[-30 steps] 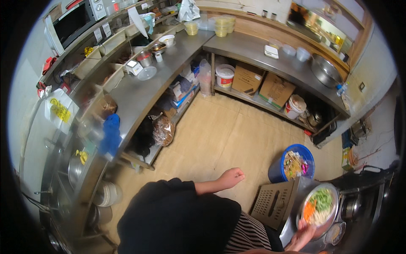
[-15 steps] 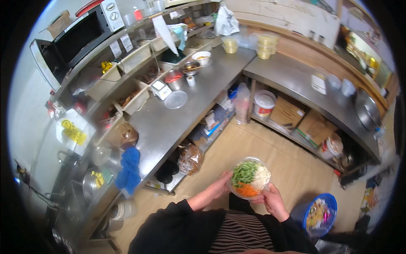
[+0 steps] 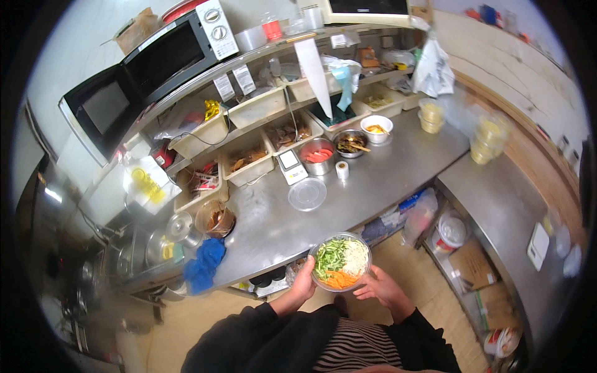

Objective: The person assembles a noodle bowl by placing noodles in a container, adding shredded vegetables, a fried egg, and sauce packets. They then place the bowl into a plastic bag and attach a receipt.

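A round clear plastic bowl [image 3: 341, 235] is held in front of my body, just off the counter's near edge. Three sorted piles fill it: green vegetable shreds [image 3: 328, 258], white shreds [image 3: 356, 256] and orange carrot shreds [image 3: 339, 279]. My left hand [image 3: 304, 281] grips the bowl's left side with the thumb at the rim. On the lower right, my right hand [image 3: 384, 288] supports the bowl with bent fingers; its fingertips are partly hidden. A clear round lid [image 3: 307, 194] lies on the steel counter [image 3: 261, 211], beside a white scale [image 3: 291, 166].
Behind the scale are a pot of red food [image 3: 318, 156], a bowl of dark food [image 3: 350, 144] and a white bowl [image 3: 376, 127]. Stacked tubs [image 3: 490, 140] stand on the right counter. A blue cloth [image 3: 205, 264] hangs over the left edge. The microwave door [image 3: 102, 109] hangs open.
My view has turned toward the left counter and come nearer to it. The bowl, still in both hands, has moved with me to the counter's edge.
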`<move>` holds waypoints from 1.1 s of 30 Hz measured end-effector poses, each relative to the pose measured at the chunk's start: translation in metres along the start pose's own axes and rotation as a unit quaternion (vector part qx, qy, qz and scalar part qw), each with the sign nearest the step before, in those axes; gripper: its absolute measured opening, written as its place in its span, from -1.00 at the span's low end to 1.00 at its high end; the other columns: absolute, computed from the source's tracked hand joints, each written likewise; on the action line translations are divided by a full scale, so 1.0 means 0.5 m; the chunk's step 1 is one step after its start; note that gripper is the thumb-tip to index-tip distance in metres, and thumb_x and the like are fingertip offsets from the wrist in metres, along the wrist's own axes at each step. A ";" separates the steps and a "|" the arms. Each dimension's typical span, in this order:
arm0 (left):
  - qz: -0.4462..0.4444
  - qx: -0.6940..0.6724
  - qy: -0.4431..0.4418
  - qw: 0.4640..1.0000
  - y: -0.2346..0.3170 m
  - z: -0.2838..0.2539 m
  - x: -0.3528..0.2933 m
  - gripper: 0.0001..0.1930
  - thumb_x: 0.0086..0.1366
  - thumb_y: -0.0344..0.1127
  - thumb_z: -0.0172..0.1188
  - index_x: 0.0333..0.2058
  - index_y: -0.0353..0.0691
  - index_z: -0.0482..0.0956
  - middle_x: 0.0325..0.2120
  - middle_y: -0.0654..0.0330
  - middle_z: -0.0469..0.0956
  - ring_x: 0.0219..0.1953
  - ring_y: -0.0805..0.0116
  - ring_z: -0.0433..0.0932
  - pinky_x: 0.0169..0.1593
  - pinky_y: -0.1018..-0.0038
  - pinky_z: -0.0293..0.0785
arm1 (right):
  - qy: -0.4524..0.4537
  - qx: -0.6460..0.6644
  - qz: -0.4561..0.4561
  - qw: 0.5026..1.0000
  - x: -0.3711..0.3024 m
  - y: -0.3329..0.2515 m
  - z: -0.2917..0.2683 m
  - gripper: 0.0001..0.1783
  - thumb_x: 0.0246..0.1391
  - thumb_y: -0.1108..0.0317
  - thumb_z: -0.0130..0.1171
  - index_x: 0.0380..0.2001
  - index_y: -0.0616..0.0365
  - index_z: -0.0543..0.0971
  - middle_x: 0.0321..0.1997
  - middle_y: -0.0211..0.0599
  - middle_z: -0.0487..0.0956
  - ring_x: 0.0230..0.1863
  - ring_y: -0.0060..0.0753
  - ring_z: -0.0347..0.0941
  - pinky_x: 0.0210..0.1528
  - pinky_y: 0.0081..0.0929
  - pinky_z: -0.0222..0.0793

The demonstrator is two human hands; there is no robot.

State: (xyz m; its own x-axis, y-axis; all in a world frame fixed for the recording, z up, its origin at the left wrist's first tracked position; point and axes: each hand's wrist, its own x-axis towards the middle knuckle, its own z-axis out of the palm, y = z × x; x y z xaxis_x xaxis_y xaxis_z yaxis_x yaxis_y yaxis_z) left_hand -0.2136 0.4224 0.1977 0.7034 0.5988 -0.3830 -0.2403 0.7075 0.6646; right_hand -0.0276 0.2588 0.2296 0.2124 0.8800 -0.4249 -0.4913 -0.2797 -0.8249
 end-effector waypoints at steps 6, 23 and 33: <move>0.011 -0.075 0.016 0.997 0.025 0.011 0.222 -0.42 0.44 0.10 -0.21 0.20 -0.24 0.27 0.15 0.12 0.38 0.19 0.21 0.34 0.24 0.23 0.26 | 0.109 -0.180 -0.088 0.974 0.209 -0.107 -0.179 -0.81 0.22 0.29 0.03 -0.36 0.20 0.46 -0.43 -0.27 0.56 -0.50 -0.48 0.49 -0.41 -0.54 0.41; 0.035 -0.068 -0.009 0.997 0.061 0.175 0.591 -0.43 0.47 0.00 -0.25 0.18 -0.40 0.22 0.11 -0.05 0.38 0.12 0.06 0.41 0.21 0.16 0.31 | 0.263 -0.543 -0.426 0.675 0.790 -0.570 -0.475 -0.56 -0.06 0.51 0.13 -0.01 0.15 0.49 0.03 -0.04 0.46 0.13 0.01 0.30 0.18 -0.19 0.23; 0.088 -0.090 0.138 0.982 0.026 0.225 0.712 -0.39 0.43 0.08 -0.17 0.19 -0.36 0.24 0.12 0.02 0.37 0.14 0.15 0.35 0.24 0.26 0.24 | -0.036 -0.724 -0.398 0.563 1.013 -0.768 -0.533 -0.72 0.00 0.42 0.08 -0.20 0.10 0.63 -0.02 -0.21 0.54 0.02 -0.16 0.45 0.01 -0.39 0.40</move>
State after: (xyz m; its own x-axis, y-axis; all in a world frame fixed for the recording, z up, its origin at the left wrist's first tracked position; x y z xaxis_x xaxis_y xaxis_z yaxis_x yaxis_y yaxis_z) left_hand 0.1092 0.6024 0.1421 0.4388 0.7792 -0.4476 -0.4737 0.6238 0.6217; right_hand 0.4937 0.7098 0.2317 -0.1812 0.9466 0.2666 0.9489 0.2395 -0.2056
